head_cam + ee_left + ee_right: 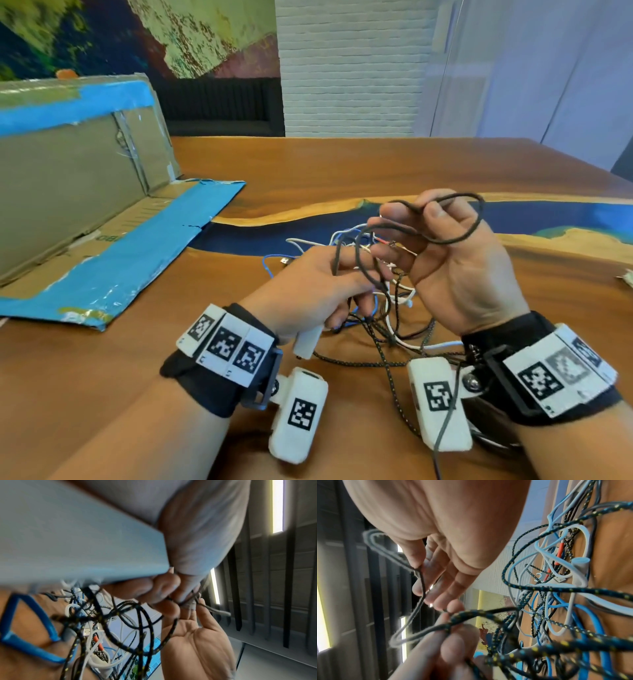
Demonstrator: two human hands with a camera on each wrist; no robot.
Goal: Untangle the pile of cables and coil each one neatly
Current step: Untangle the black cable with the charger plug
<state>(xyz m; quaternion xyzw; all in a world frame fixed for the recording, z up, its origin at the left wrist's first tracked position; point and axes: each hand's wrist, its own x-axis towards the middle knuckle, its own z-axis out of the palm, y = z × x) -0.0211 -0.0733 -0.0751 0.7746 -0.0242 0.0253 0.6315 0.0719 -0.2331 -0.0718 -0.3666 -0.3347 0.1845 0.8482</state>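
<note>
Above the table (342, 164), head view: both hands are raised over the tangle (383, 308), which lies on the wood between the wrists. The right hand (459, 260) is palm up, with a thin black cord (455, 236) looped round its thumb and curled fingers. The left hand (308, 284) grips strands of that cord and a white plug (308, 342) low in the palm. A flattened box (85, 192) with blue tape lies open at left; nothing shows in it.

Left wrist view: the plug (77, 540) fills the upper frame, blurred. Left fingertips (159, 588) pinch dark strands against the right hand (197, 649). Below hang a braided cable (142, 615), white cables (101, 662) and a blue cable (34, 615).

Right wrist view: the right hand (436, 534) holds the cord (419, 601) between thumb and fingers. The left hand (450, 649) pinches the braided cable (471, 614). The tangle (556, 588) lies against the wood.
</note>
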